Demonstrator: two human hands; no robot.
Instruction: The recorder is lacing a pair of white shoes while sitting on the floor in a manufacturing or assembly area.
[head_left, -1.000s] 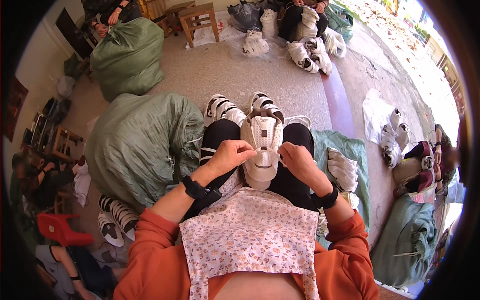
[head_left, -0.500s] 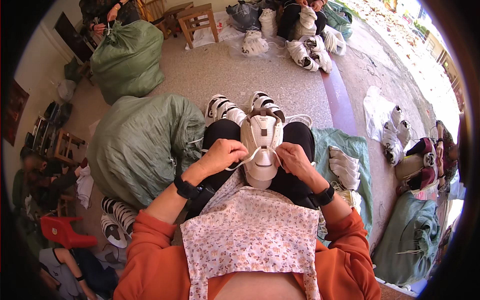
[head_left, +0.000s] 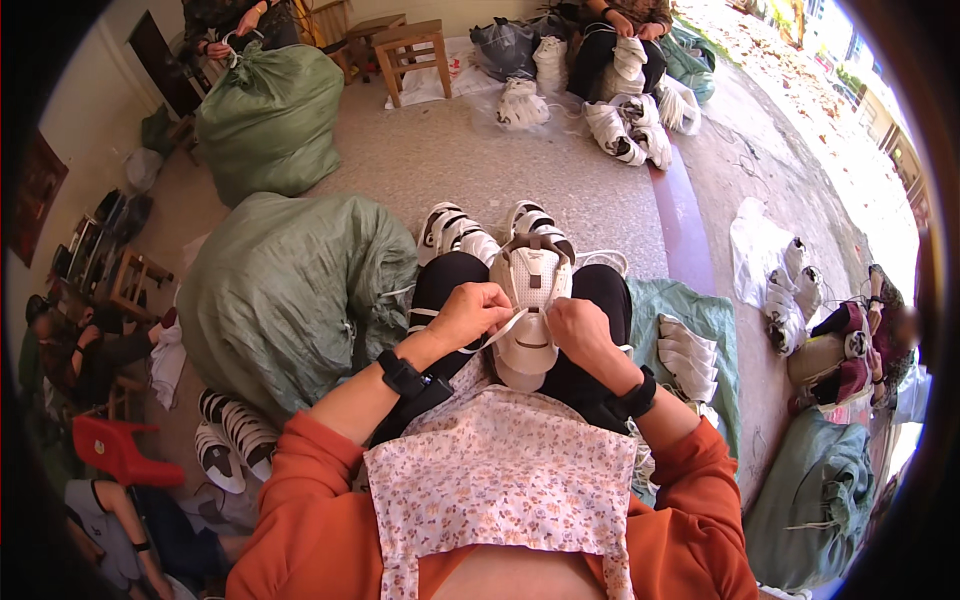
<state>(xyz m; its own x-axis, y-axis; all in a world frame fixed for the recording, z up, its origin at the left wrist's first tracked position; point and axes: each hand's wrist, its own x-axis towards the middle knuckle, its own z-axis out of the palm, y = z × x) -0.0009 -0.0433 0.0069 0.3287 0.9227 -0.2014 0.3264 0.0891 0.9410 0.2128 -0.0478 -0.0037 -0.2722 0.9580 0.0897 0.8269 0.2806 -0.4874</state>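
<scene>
A white shoe upper (head_left: pixel 525 358) with a perforated tongue lies between my knees, its toe end toward me. My left hand (head_left: pixel 462 322) is closed at the upper's left side, pinching a white shoelace (head_left: pixel 508 328) whose loose length trails below the fingers. At the right side, my right hand (head_left: pixel 584 336) has its fingers pressed together against the upper by the lace holes. Whatever those fingers grip is hidden behind the knuckles. Past my knees rest rows of white shoe uppers with dark openings (head_left: pixel 455 232).
A large green sack (head_left: pixel 290 290) bulges at my left, and another green sack (head_left: pixel 270 120) stands behind it by a person's hands. Nested white uppers (head_left: pixel 688 350) lie on a green cloth (head_left: pixel 725 375) at my right. A red plastic chair (head_left: pixel 120 450) is at the lower left.
My hands have come closer together over the upper, the right one moving inward to its edge. The lace between them shows less. The whole view has shifted slightly.
</scene>
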